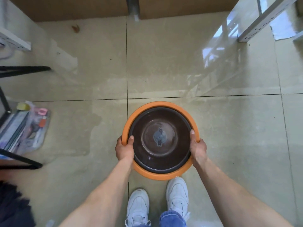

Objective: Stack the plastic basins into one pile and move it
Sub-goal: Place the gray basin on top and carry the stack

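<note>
A dark brown basin (161,126) sits nested inside a larger orange basin (157,105); together they form one pile held above the tiled floor, just in front of my feet. My left hand (124,149) grips the pile's left rim, thumb hooked over into the brown basin. On the opposite rim my right hand (197,147) holds the same way, thumb on the inner edge. A label or mark shows at the brown basin's bottom centre.
Glossy beige floor tiles (164,63) stretch ahead. Cardboard boxes (82,7) line the far wall. A black-legged frame (19,159) and a clear bag of items (31,128) lie at left. A white metal shelf rail (255,28) is at upper right. My white shoes (177,194) stand below the pile.
</note>
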